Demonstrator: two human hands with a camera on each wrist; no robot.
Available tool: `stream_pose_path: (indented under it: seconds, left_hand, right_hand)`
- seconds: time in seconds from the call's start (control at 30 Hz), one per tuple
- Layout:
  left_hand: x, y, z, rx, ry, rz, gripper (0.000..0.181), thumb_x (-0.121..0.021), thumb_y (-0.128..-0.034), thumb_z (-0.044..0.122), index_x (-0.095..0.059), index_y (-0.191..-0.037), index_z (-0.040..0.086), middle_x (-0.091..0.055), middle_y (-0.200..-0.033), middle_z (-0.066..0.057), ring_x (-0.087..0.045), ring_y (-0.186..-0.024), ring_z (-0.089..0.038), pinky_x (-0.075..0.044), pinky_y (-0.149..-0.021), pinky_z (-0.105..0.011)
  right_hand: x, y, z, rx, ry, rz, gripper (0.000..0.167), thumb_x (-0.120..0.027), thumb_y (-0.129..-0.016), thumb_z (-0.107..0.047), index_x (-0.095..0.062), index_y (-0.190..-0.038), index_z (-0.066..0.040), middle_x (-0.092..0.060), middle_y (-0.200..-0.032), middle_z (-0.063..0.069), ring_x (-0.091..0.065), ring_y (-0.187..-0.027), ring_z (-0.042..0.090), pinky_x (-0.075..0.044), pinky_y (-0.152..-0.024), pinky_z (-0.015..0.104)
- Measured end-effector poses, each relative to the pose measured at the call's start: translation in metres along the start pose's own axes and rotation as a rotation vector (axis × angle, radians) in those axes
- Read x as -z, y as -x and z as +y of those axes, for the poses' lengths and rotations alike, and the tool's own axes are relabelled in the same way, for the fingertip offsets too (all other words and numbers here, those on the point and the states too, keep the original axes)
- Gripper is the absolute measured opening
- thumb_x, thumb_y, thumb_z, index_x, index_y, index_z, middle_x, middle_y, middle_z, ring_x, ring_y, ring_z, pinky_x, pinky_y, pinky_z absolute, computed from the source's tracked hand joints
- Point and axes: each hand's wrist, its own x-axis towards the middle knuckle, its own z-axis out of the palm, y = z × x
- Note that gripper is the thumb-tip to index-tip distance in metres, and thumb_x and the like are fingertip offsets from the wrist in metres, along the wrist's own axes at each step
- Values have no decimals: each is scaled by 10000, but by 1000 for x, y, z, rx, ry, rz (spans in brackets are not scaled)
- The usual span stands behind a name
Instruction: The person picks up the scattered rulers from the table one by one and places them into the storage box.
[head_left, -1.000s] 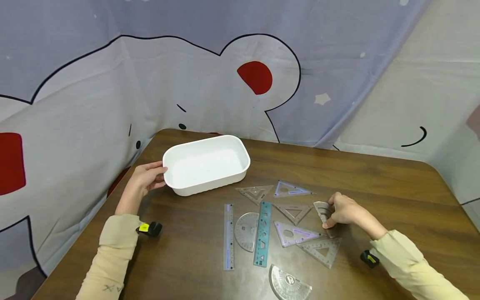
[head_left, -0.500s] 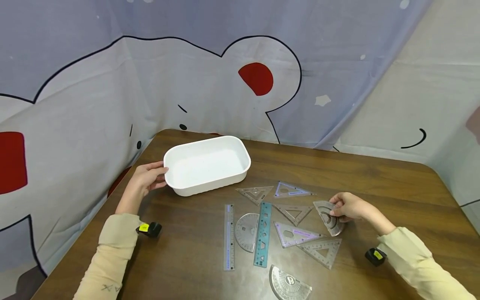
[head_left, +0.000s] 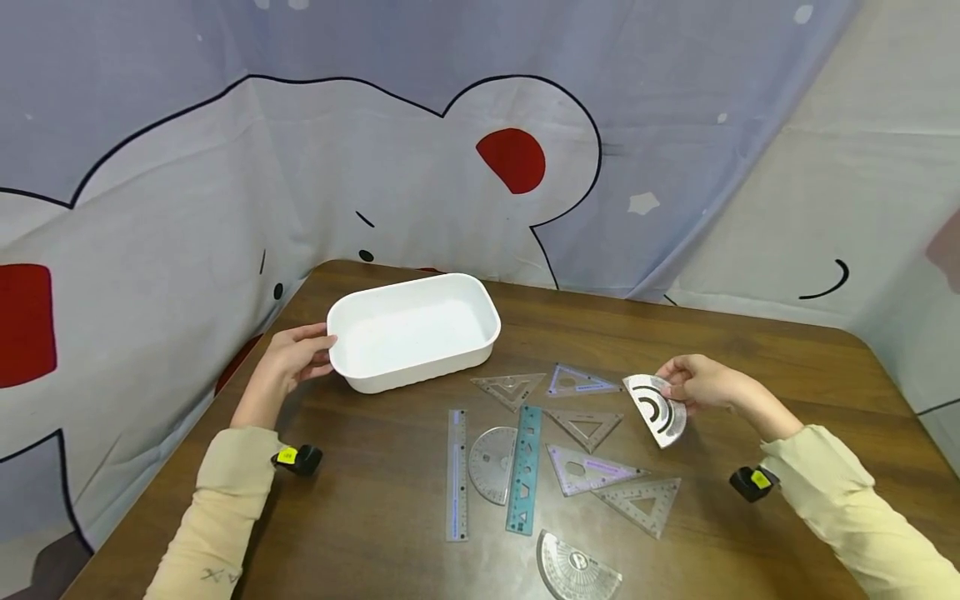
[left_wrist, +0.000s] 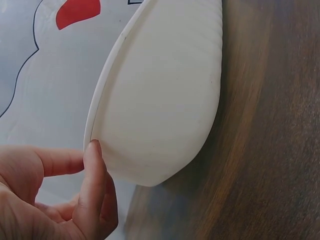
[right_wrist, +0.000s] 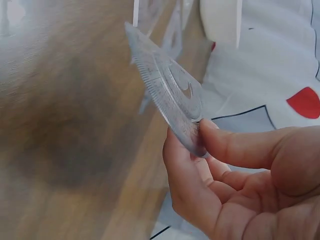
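Head: right hand [head_left: 697,383] pinches clear protractor [head_left: 660,412] above desk [head_left: 360,500], near set squares [head_left: 596,477]; left hand [head_left: 296,354] grips white tray [head_left: 412,329] by left end.
Left wrist: left hand pinches tray rim [left_wrist: 90,120].
Right wrist: protractor tilted, edge held between thumb [right_wrist: 245,147] and fingers [right_wrist: 187,185].

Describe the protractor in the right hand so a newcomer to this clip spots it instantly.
Over the right half of the brown table, find the right hand. It pinches a clear, half-round protractor showing dark curved arcs. That one alone is held; the other two protractors lie flat on the table.
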Motion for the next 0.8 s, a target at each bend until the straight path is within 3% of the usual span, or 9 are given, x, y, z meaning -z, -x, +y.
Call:
stream_pose_path:
  seconds: [0.33, 0.8]
  left_hand:
    - [1, 1, 1, -24, -19, -18, 671, -598, -945, 143, -252, -1502, 4, -591, -709, 104, -627, -622, -11, -596, -645, -203]
    - [1, 3, 0, -38, -55, -4, 656, -591, -947, 150, -264, -1497, 6, -577, -764, 73, -624, -636, -13, -596, -660, -202]
  right_hand:
    - [-1, -17, -46, 53, 74, -19, 292, -530, -962, -33, -462, -1140, 189, -531, -840, 26, -525, -715, 78, -530, -588, 194]
    - [-11, -51, -98, 109, 68, -11, 285, -536, -968, -52, -489, -1175, 137, -563, -833, 27, -543, -681, 69, -544, -618, 214]
